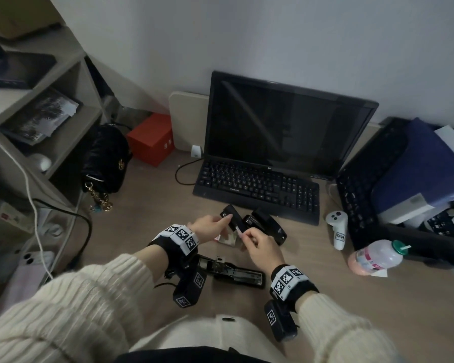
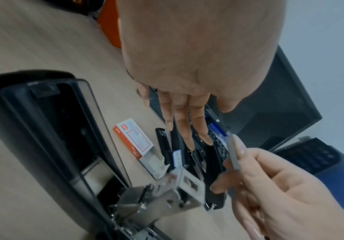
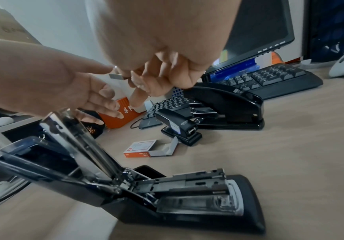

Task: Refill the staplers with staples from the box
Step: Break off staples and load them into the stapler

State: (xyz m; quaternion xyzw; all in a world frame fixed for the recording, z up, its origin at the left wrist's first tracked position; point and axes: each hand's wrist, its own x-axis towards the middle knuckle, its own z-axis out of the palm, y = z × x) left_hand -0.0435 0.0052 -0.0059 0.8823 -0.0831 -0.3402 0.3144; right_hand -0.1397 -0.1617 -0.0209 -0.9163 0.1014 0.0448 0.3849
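Right hand [image 2: 286,191] pinches staple strip [image 2: 231,152], seemingly clear above open stapler [image 3: 187,199]

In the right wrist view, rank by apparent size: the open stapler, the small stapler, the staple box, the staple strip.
1. Open stapler, largest, though it lies nearest the camera.
2. Small stapler.
3. Staple box, close to the small stapler, so unsure.
4. Staple strip, pinched by the right hand, smallest.

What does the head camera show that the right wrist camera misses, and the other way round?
Only the head view shows the drink bottle and black handbag. Only the right wrist view shows the open stapler's empty staple channel up close. Both show the right hand pinching a staple strip, the staple box, and the keyboard.
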